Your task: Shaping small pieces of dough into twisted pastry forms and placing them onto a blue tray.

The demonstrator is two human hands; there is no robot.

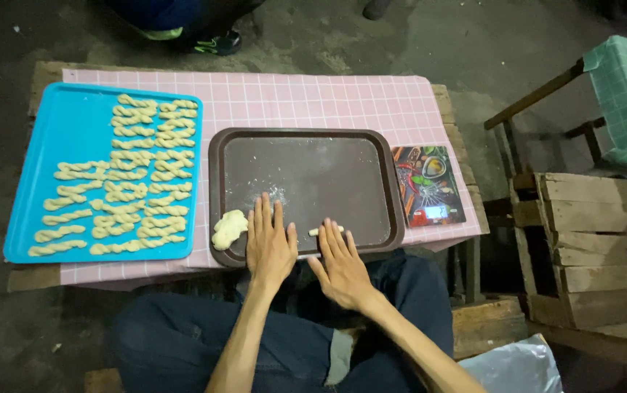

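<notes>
- Pink checked cloth (313, 102) covers a low wooden table (43, 71), giving a wipeable surface for everything on it.
- Blue rectangular plastic tray (33, 182) lies at the left end of the cloth, filled with rows of pale twisted dough sticks (128, 175); they lie apart from one another, seemingly so that they do not stick together.
- Dark brown plastic tray (306, 167) with rounded corners sits in the middle, right in front of the seated person; it is dusted with a little white flour (276, 193) and serves as the rolling surface.
- Left hand (270, 244) presses flat on the near edge of the brown tray, fingers straight and close together, palm down, gripping nothing.
- Right hand (339, 266) lies flat beside it, fingers stretched out and slightly spread, their tips resting on a thin rope of pale dough (326, 231) that shows just beyond the fingertips; both palms are flat, as suits rolling rather than gripping.
- Small digital kitchen scale (430, 185) with a colourful printed top rests to the right of the brown tray, within reach.
- Pale lump of raw dough (229, 228) sits on the brown tray's left near corner, just beside the left hand.
</notes>
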